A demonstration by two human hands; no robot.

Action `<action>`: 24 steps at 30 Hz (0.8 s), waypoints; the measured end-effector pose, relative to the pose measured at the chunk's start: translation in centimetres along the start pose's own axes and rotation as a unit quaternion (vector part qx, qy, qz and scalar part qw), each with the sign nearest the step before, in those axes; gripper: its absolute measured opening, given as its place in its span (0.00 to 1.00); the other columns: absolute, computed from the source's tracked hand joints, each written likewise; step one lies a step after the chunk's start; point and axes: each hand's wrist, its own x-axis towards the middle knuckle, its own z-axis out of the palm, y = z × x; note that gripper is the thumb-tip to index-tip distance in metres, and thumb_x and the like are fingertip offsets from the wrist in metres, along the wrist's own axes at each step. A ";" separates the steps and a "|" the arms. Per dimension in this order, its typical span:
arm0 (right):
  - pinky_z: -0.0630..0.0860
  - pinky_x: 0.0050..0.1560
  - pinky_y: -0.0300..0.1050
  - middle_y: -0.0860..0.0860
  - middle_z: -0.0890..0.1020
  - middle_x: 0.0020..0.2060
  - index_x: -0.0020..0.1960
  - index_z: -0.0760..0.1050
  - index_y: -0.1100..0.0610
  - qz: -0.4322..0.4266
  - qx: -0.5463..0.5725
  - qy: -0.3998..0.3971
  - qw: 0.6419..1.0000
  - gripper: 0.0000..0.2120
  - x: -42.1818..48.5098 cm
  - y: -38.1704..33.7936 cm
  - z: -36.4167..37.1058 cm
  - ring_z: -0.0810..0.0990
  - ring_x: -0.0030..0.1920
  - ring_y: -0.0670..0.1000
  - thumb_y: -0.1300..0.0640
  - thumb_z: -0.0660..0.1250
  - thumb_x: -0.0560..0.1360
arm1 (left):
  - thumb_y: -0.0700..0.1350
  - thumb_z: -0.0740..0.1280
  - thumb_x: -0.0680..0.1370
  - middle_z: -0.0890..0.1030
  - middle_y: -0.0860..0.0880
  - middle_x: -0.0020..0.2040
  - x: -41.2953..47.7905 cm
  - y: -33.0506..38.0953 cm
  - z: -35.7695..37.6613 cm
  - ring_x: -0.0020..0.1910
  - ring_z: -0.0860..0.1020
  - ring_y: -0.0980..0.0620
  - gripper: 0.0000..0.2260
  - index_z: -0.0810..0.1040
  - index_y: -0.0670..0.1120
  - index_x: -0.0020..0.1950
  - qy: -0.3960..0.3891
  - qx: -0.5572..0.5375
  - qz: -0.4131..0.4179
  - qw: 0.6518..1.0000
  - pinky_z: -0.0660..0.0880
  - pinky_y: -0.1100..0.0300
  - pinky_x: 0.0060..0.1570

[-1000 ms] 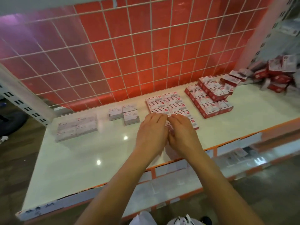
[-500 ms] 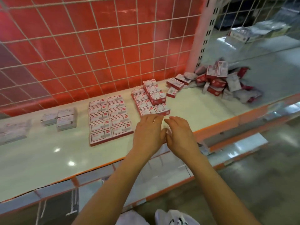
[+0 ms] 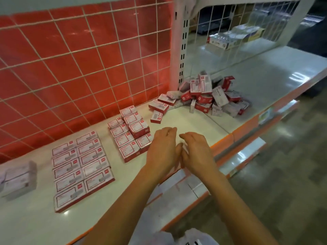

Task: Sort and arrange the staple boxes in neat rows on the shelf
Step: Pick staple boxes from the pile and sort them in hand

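On the white shelf (image 3: pixel 191 119) lie two neat rows of flat red-and-white staple boxes (image 3: pixel 81 165) at the left. Right of them stands a taller double row of stacked boxes (image 3: pixel 131 131). A loose heap of staple boxes (image 3: pixel 207 96) is piled at the back right by the upright post. My left hand (image 3: pixel 163 149) and my right hand (image 3: pixel 195 151) hover side by side over the shelf's front, just right of the stacked rows, fingers relaxed and slightly bent, holding nothing.
A red panel with a white wire grid (image 3: pixel 79 68) backs the shelf. A small pile of pale boxes (image 3: pixel 19 177) sits at the far left. The orange shelf edge (image 3: pixel 223 147) runs along the front, with a lower shelf (image 3: pixel 178 193) beneath.
My view has swung right, bringing the heap of loose boxes into sight. Both hands have left the flat rows and moved right, past the stacked rows, still empty.
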 end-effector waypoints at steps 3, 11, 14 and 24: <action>0.61 0.66 0.41 0.52 0.73 0.66 0.68 0.70 0.56 0.032 0.016 0.008 0.999 0.21 1.4 0.7 0.2 0.66 0.66 0.53 0.60 0.63 0.75 | 0.52 0.61 0.80 0.61 0.48 0.76 1.2 -0.4 0.4 0.74 0.59 0.48 0.26 0.58 0.48 0.76 0.001 -0.005 -0.004 1.000 0.58 0.55 0.72; 0.65 0.63 0.42 0.51 0.74 0.64 0.66 0.72 0.55 0.032 0.049 0.005 0.998 0.19 6.2 2.0 0.5 0.69 0.64 0.52 0.58 0.64 0.76 | 0.51 0.63 0.79 0.53 0.45 0.78 5.1 -0.4 1.5 0.76 0.53 0.45 0.31 0.52 0.46 0.77 0.029 -0.023 -0.103 0.994 0.58 0.50 0.74; 0.66 0.64 0.43 0.51 0.75 0.64 0.66 0.73 0.54 0.025 0.073 -0.012 0.997 0.18 8.5 2.6 0.3 0.70 0.64 0.51 0.58 0.64 0.76 | 0.52 0.63 0.79 0.53 0.45 0.78 6.5 0.0 1.8 0.76 0.53 0.45 0.31 0.52 0.47 0.77 0.040 -0.007 -0.143 0.989 0.57 0.50 0.73; 0.73 0.60 0.45 0.50 0.79 0.61 0.65 0.74 0.51 -0.049 0.119 -0.035 0.991 0.18 15.5 2.5 1.7 0.76 0.61 0.50 0.54 0.65 0.76 | 0.45 0.62 0.79 0.57 0.42 0.77 9.5 0.0 2.8 0.75 0.55 0.41 0.28 0.55 0.48 0.77 0.055 -0.002 -0.240 0.969 0.59 0.46 0.72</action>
